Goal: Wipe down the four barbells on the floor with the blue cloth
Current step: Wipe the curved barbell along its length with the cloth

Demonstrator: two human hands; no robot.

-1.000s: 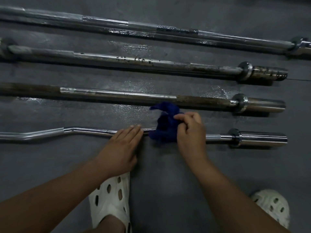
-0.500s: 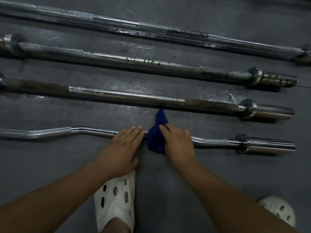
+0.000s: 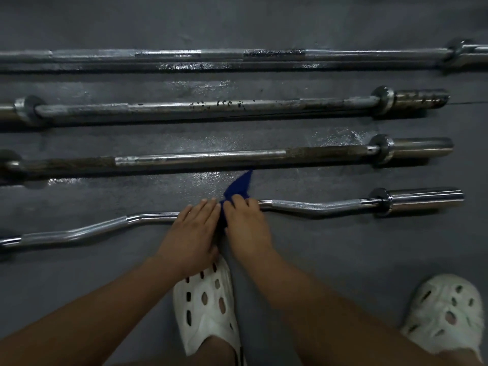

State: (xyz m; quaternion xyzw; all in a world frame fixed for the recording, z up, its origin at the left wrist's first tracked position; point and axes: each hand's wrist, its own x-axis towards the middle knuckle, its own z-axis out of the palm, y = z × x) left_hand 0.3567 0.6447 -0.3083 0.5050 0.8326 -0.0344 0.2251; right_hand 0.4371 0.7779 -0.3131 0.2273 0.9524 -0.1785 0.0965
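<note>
Curl bar (image 3: pixel 79 229), nearest of the four, runs 9-to-3 across the floor (image 3: pixel 343 260). Its left bend, at 9 o'clock of the hands, is bare. My read is it's not wiped yet.

Left hand (image 3: pixel 194 228): fingers straight, flat on the shaft centre, pinning the bar and holding nothing.

Blue cloth (image 3: pixel 239 187): on the curl bar, squeezed between the two hands. Its loose tail points to 1 o'clock, with the tip almost at the next barbell (image 3: pixel 200 157).

Right hand (image 3: pixel 247 224): fingers curled over cloth and shaft, gripping the cloth.

Change: a second ago this hand and the cloth sat further toward 3 o'clock, with bare shaft between the hands. Half a second ago the gap was small. Now it's gone and right butts against left. The cloth went from a bunched wad to a flatter wrap.

Read: the stroke ran in from the sleeve (image 3: pixel 422 199) side and is out of travel. The right bend at 3 o'clock is exposed and probably covered. Next move needs the left hand shifted, or the cloth hopped to its 9 o'clock side.

Middle barbell (image 3: pixel 211 107) and far barbell (image 3: pixel 237 52) lie at 12 o'clock. There's wet sheen on the floor near them, but I can't tell if they're done.
</note>
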